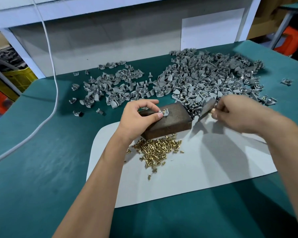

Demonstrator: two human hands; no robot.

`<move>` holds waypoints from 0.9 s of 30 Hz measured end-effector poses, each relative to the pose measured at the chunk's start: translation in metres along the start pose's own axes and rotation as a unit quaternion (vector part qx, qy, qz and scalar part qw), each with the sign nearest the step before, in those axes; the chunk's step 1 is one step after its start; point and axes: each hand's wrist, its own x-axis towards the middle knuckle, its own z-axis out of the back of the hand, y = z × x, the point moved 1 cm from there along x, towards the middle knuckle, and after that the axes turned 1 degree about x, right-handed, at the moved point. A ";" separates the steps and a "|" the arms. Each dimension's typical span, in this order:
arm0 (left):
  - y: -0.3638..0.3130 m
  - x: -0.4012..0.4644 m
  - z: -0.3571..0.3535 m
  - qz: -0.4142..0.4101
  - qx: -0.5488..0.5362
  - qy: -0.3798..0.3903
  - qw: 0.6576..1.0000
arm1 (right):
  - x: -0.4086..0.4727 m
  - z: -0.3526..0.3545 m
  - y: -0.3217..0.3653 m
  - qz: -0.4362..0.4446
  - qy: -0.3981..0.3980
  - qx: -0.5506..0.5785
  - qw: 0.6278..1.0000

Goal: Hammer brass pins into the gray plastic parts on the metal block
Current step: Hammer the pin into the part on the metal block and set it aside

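A dark metal block point(172, 122) lies on a white sheet point(196, 165). On its top sits a small gray plastic part point(164, 112) with a brass pin point(164, 110) standing in it. My left hand point(139, 117) pinches that part between thumb and forefinger. To the right of the block my right hand point(237, 114) grips a hammer point(206, 109), blurred by motion, its head raised beside the block. A heap of loose brass pins point(156, 150) lies in front of the block.
Two spreads of gray plastic parts cover the green table: a smaller one point(114, 88) behind the left hand, a larger one point(213, 78) at the back right. A white cable point(54, 93) runs down the left side. A white panel stands behind.
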 end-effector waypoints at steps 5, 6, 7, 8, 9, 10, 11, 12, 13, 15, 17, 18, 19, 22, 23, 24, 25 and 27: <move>0.001 0.001 0.000 0.005 -0.015 0.016 1.000 | -0.003 0.018 0.031 0.075 -0.124 0.160 0.976; 0.001 0.001 0.000 0.007 -0.017 0.016 1.000 | -0.005 0.016 0.043 0.094 -0.134 0.167 0.972; 0.002 0.001 0.000 0.007 -0.020 0.017 1.000 | -0.007 0.013 0.053 0.110 -0.129 0.170 0.971; 0.002 0.001 0.000 0.008 -0.024 0.018 1.000 | -0.008 0.008 0.063 0.124 -0.113 0.159 0.973; 0.002 0.001 0.000 0.007 -0.027 0.019 0.999 | -0.008 0.004 0.071 0.135 -0.092 0.134 0.977; 0.003 0.001 0.000 0.008 -0.030 0.020 0.999 | -0.007 0.001 0.077 0.141 -0.074 0.105 0.982; 0.003 0.001 0.000 0.009 -0.032 0.019 0.999 | -0.005 0.001 0.082 0.145 -0.071 0.086 0.983; 0.003 0.001 0.000 0.010 -0.033 0.017 0.999 | -0.004 0.004 0.085 0.147 -0.083 0.080 0.982; 0.003 0.002 0.000 0.012 -0.032 0.014 0.999 | -0.002 0.007 0.087 0.154 -0.112 0.086 0.978; 0.003 0.003 -0.001 0.018 -0.028 0.012 0.999 | -0.002 0.011 0.090 0.174 -0.193 0.120 0.958; 0.002 0.003 0.000 0.024 -0.028 0.013 0.999 | -0.006 0.005 0.093 0.178 -0.203 0.094 0.958; 0.002 0.002 0.000 0.025 -0.032 0.015 0.999 | -0.007 -0.001 0.093 0.169 -0.163 0.057 0.970; 0.001 0.002 0.000 0.025 -0.036 0.018 0.999 | -0.008 -0.007 0.091 0.154 -0.115 0.022 0.981; 0.000 0.001 0.001 0.026 -0.034 0.018 0.999 | -0.002 0.000 0.086 0.139 -0.080 -0.039 0.986; -0.001 0.001 0.001 0.029 -0.034 0.018 0.999 | -0.001 0.005 0.085 0.149 -0.105 -0.035 0.983; -0.001 0.001 0.001 0.031 -0.034 0.018 0.999 | -0.001 0.008 0.085 0.162 -0.148 -0.012 0.976; -0.001 0.002 0.001 0.033 -0.033 0.017 0.999 | -0.002 0.008 0.086 0.173 -0.196 0.023 0.965; -0.001 0.002 0.001 0.033 -0.034 0.016 0.999 | -0.004 0.002 0.091 0.168 -0.207 0.040 0.963</move>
